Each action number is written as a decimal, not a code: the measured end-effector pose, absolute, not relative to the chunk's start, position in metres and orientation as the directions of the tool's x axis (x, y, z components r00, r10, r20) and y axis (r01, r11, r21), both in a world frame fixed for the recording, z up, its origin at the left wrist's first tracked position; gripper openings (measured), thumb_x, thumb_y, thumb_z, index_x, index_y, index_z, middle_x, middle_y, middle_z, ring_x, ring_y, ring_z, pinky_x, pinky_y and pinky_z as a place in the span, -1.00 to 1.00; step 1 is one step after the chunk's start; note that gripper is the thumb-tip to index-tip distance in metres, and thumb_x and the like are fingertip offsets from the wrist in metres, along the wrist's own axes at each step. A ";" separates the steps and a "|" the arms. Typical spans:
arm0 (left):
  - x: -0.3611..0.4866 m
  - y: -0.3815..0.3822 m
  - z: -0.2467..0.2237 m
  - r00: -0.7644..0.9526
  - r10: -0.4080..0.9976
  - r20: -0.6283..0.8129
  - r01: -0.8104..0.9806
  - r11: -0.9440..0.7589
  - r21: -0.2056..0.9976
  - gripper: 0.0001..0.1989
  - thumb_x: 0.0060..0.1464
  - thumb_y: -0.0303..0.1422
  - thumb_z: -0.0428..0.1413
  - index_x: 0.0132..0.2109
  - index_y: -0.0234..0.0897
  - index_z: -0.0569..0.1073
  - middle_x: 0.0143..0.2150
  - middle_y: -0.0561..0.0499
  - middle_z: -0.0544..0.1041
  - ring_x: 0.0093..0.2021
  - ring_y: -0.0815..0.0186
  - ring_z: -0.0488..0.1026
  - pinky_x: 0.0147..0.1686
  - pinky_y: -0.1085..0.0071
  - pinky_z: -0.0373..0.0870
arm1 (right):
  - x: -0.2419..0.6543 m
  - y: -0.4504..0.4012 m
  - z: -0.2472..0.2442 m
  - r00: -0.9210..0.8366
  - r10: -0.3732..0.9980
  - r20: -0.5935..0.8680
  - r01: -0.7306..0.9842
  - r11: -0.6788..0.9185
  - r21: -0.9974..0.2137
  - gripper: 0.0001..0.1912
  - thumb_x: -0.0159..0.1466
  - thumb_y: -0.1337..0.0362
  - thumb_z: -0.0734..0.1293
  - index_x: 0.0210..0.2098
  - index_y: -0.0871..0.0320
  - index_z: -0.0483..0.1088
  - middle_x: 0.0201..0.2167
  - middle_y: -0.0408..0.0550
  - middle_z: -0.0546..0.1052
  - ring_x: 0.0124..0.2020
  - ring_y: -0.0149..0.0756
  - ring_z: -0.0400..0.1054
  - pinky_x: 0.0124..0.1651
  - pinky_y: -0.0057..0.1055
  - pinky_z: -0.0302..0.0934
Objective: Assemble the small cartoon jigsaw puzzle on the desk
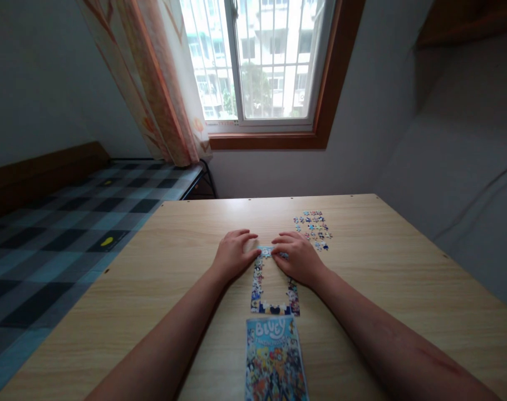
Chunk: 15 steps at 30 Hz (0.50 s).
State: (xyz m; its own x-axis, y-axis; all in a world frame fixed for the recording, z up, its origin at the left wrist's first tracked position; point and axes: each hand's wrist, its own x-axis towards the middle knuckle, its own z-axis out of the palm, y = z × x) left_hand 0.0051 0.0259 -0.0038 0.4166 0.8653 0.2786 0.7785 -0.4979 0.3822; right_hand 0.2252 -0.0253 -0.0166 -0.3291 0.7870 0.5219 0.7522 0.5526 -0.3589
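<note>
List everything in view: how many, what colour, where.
Partly built puzzle: one, multicoloured, table centre
Loose pieces: many, multicoloured, farther back, right
Bluey picture: one, mostly blue, nearest camera
Table: one, light tan, centre
Bed: one, blue and black, left
Headboard: one, brown, bed's edge
Window: one, white, back wall
Curtain: one, orange, cream, window's left
Wooden board: one, brown, upper right
Left hand: one, bare, puzzle's upper left
Right hand: one, bare, puzzle's upper right
</note>
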 end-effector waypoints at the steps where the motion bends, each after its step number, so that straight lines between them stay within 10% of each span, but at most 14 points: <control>1: 0.006 0.026 -0.003 0.414 0.868 0.274 0.782 -0.493 0.380 -0.59 0.06 -0.18 0.28 0.06 -0.17 0.59 0.16 -0.13 0.54 0.19 0.02 0.42 0.24 0.02 0.30 | 0.225 -0.025 -0.016 -0.327 0.786 0.525 0.753 0.552 -0.358 -0.86 0.23 0.37 0.40 -0.34 0.03 0.62 -0.10 -0.09 0.65 0.08 -0.07 0.40 0.22 -0.06 0.19; 15: 0.008 0.026 -0.006 0.392 0.875 0.283 0.792 -0.478 0.381 -0.63 0.04 -0.19 0.27 0.02 -0.10 0.61 0.16 -0.10 0.54 0.19 0.03 0.42 0.23 0.04 0.29 | 0.225 -0.027 -0.016 -0.364 0.777 0.514 0.758 0.568 -0.321 -0.85 0.26 0.31 0.41 -0.26 -0.05 0.64 0.00 -0.07 0.61 0.10 -0.06 0.38 0.22 0.00 0.18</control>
State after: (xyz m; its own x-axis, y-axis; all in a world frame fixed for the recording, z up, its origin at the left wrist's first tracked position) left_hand 0.0082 0.0261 -0.0064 0.3919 0.8753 0.2833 0.7917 -0.4777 0.3807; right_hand 0.2246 -0.0272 -0.0155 -0.3640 0.7767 0.5140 0.7581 0.5677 -0.3209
